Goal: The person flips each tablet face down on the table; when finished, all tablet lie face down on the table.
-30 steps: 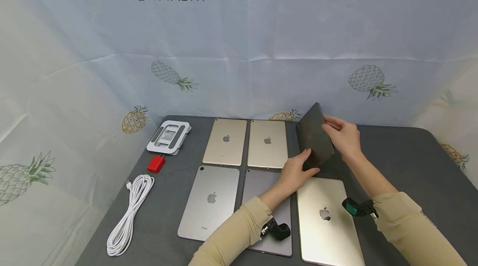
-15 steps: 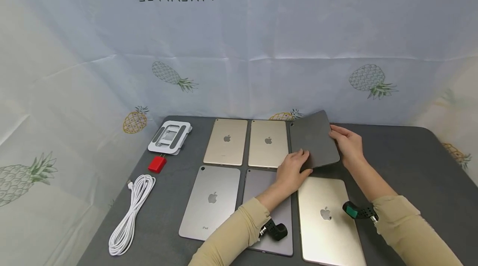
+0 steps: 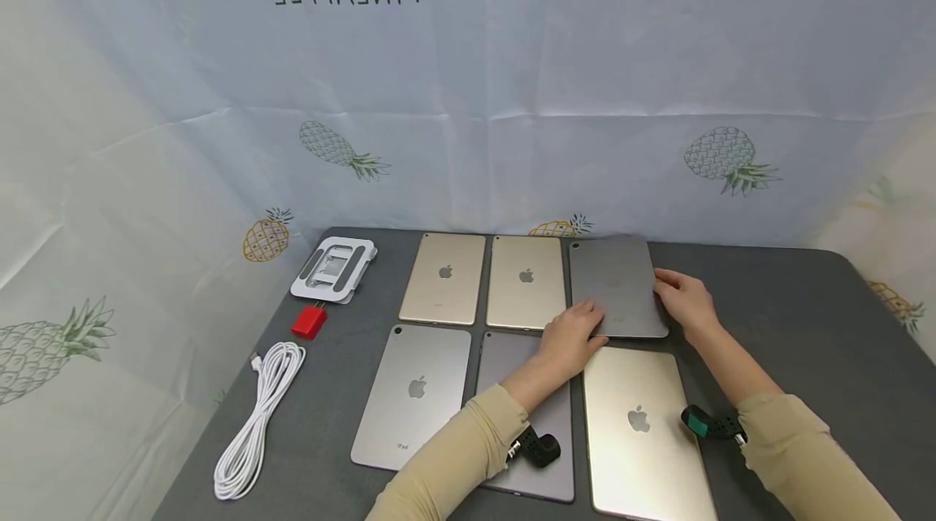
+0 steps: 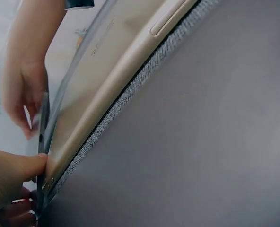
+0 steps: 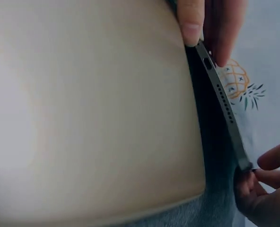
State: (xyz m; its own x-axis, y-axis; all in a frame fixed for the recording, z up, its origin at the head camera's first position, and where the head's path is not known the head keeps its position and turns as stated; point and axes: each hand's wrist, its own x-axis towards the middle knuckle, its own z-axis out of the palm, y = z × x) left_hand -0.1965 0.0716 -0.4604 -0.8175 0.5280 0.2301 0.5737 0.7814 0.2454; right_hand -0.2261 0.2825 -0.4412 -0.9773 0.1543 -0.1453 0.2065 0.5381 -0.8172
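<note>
A dark grey tablet [image 3: 613,281] lies back-up at the back right, nearly flat over the table. My left hand [image 3: 570,340] holds its near left corner, the thumb [image 4: 33,166] at the near edge. On the right side edge, my right hand [image 3: 686,303] pinches the tablet between thumb and fingers. The right wrist view shows its near edge [image 5: 225,105] with port and speaker holes, the right side a little raised. Just in front lies a large gold tablet [image 3: 638,440]. My left forearm crosses a purple-grey tablet [image 3: 541,423].
Two gold tablets [image 3: 443,293] lie in the back row, a silver tablet [image 3: 413,415] in front of them. Along the left are a folded white stand [image 3: 334,267], a red charger plug [image 3: 309,322] and a coiled white cable [image 3: 257,427]. A pineapple-print curtain [image 3: 512,139] hangs behind.
The dark grey tablet has come down from a steep tilt to nearly flat. My right hand has lowered along with its right edge; my left hand stays at the near left corner.
</note>
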